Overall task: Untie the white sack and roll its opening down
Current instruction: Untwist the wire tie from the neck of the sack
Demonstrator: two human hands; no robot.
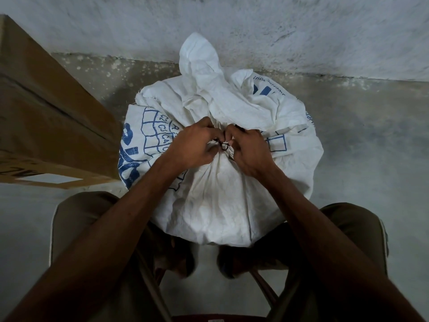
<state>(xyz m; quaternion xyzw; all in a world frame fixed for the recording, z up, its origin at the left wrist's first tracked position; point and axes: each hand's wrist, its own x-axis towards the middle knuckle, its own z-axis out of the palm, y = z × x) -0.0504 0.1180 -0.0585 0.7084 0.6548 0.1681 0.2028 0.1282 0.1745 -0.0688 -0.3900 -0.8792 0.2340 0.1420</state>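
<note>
A full white woven sack (216, 201) with blue print stands on the floor between my knees, close to the wall. Its neck is gathered and bound by a thin dark tie (224, 145). The loose top of the sack (204, 66) flops back toward the wall. My left hand (192, 145) pinches the tie from the left with fingers curled. My right hand (248, 154) pinches it from the right. Both sets of fingertips meet at the knot, which they partly hide.
A large brown cardboard box (46, 117) stands at the left, close to the sack. A rough grey wall (301, 31) rises right behind the sack. My knees (352, 228) flank the sack over a grey concrete floor (371, 135).
</note>
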